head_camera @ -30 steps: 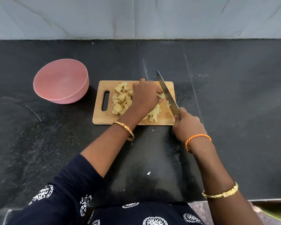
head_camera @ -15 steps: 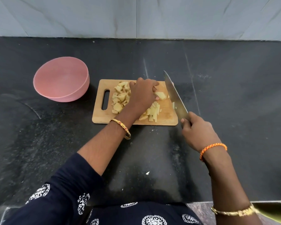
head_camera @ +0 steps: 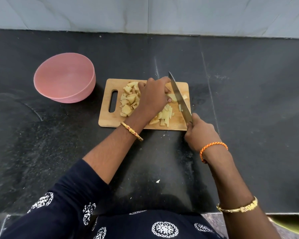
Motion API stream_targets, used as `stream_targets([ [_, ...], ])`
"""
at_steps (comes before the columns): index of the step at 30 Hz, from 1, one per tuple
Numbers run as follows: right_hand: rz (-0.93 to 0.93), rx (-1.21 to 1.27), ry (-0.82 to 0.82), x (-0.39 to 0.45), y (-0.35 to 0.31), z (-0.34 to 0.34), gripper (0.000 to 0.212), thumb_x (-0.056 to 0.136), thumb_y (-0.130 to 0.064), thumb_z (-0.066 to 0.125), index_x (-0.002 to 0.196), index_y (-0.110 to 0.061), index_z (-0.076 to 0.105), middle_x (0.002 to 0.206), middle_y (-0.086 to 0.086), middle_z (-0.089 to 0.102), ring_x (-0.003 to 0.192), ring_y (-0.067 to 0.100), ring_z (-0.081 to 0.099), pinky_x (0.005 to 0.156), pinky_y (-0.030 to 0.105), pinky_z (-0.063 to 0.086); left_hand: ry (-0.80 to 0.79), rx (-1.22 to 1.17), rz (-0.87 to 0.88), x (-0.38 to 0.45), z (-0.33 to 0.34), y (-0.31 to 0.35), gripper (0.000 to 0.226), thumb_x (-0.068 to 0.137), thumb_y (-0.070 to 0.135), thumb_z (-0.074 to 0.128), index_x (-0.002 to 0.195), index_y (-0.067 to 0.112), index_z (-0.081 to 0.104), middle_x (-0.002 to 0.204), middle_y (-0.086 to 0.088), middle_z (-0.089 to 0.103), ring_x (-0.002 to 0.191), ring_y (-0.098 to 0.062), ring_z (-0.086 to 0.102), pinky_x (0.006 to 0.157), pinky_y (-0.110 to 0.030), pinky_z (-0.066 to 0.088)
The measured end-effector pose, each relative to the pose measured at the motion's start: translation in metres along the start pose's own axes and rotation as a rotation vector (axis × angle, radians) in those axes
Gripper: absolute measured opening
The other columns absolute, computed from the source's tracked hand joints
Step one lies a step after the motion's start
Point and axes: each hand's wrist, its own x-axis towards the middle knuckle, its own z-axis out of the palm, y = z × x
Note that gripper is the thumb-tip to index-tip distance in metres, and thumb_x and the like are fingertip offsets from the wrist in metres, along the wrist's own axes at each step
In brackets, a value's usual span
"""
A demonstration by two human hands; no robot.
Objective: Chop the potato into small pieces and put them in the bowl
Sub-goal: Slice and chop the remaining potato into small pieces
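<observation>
R hand (head_camera: 201,133) grips knife (head_camera: 179,96), blade over cutting board (head_camera: 145,125). L hand (head_camera: 153,97), fingers curled, pins potato piece (head_camera: 172,97). Bowl (head_camera: 65,79) sits left of board.

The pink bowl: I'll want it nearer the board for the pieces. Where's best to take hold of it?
Grip the pink bowl by its rim on the side facing the cutting board, coming from above. It stands upright and open, looks empty, and nothing crowds that edge; the left hand is nearest.
</observation>
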Motion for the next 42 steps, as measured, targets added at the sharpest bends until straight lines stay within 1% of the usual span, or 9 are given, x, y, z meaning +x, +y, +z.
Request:
stream_targets([
  [7,0.029,-0.009,-0.07,-0.031,0.018,-0.01,0.009,0.098,-0.024,0.035,0.097,-0.018,0.042,0.085,0.014,0.053,0.08,0.034,0.056,0.07,0.037,0.047,0.029,0.009,-0.007,-0.001,0.003,-0.002,0.051,0.081,0.024,0.072,0.127,0.023,0.052,0.1,0.007,0.071,0.116,-0.019,0.047,0.082,-0.034,0.02],
  [9,0.029,0.057,-0.007,-0.038,0.019,-0.013,0.013,0.098,-0.026,0.036,0.093,-0.017,0.043,0.088,0.017,0.056,0.082,0.037,0.057,0.071,0.038,0.047,0.024,-0.003,-0.007,-0.001,0.002,-0.002,0.05,0.08,0.023,0.072,0.126,0.023,0.052,0.099,0.007,0.071,0.116,-0.019,0.047,0.081,-0.034,0.02],
  [13,0.001,0.15,0.124,-0.03,0.01,-0.012,0.026,0.097,-0.025,0.037,0.073,-0.018,0.032,0.083,0.019,0.054,0.076,0.039,0.052,0.067,0.037,0.043,0.019,-0.059,-0.032,-0.001,0.003,-0.004,0.046,0.081,0.017,0.07,0.123,0.022,0.053,0.095,0.008,0.07,0.112,-0.016,0.047,0.079,-0.032,0.017],
  [20,-0.002,0.111,0.062,-0.005,-0.007,0.005,0.012,0.099,-0.025,0.036,0.093,-0.015,0.039,0.091,0.016,0.054,0.075,0.033,0.051,0.067,0.033,0.04,0.032,-0.053,-0.027,0.002,0.002,-0.003,0.042,0.081,0.02,0.071,0.119,0.021,0.055,0.093,0.006,0.072,0.113,-0.017,0.05,0.078,-0.033,0.018],
  [25,0.034,0.063,0.048,-0.003,-0.013,0.007,0.018,0.099,-0.023,0.035,0.111,-0.014,0.043,0.096,0.019,0.053,0.085,0.038,0.056,0.074,0.039,0.047,0.061,-0.049,-0.019,0.003,0.003,-0.005,0.035,0.08,0.02,0.072,0.112,0.021,0.056,0.09,0.006,0.072,0.108,-0.018,0.053,0.078,-0.033,0.02],
  [32,0.064,-0.024,-0.026,-0.009,-0.014,0.006,0.023,0.096,-0.017,0.039,0.119,-0.015,0.04,0.092,0.016,0.05,0.085,0.035,0.057,0.075,0.04,0.05,0.069,-0.057,-0.025,0.003,0.002,-0.005,0.031,0.078,0.021,0.073,0.104,0.023,0.056,0.088,0.007,0.071,0.103,-0.016,0.054,0.077,-0.032,0.02],
  [35,0.062,-0.026,-0.067,-0.02,-0.007,0.001,0.019,0.097,-0.02,0.037,0.115,-0.015,0.042,0.1,0.019,0.055,0.088,0.036,0.058,0.073,0.039,0.048,0.065,-0.05,-0.025,0.002,0.0,-0.004,0.031,0.079,0.021,0.073,0.105,0.023,0.057,0.088,0.007,0.071,0.104,-0.016,0.052,0.076,-0.032,0.019],
  [38,0.059,-0.001,-0.091,-0.033,0.002,-0.01,0.015,0.099,-0.025,0.036,0.106,-0.017,0.045,0.09,0.013,0.054,0.085,0.034,0.058,0.076,0.041,0.052,0.061,-0.044,-0.02,0.002,0.0,-0.003,0.03,0.079,0.02,0.073,0.104,0.022,0.056,0.087,0.008,0.071,0.105,-0.015,0.052,0.076,-0.032,0.018],
  [42,0.071,0.102,-0.004,-0.036,-0.001,-0.017,0.014,0.097,-0.024,0.036,0.097,-0.015,0.047,0.09,0.015,0.055,0.08,0.036,0.057,0.073,0.042,0.052,0.074,-0.028,-0.011,0.0,-0.001,-0.003,0.027,0.078,0.018,0.072,0.1,0.022,0.056,0.084,0.008,0.07,0.102,-0.015,0.052,0.075,-0.032,0.019],
])
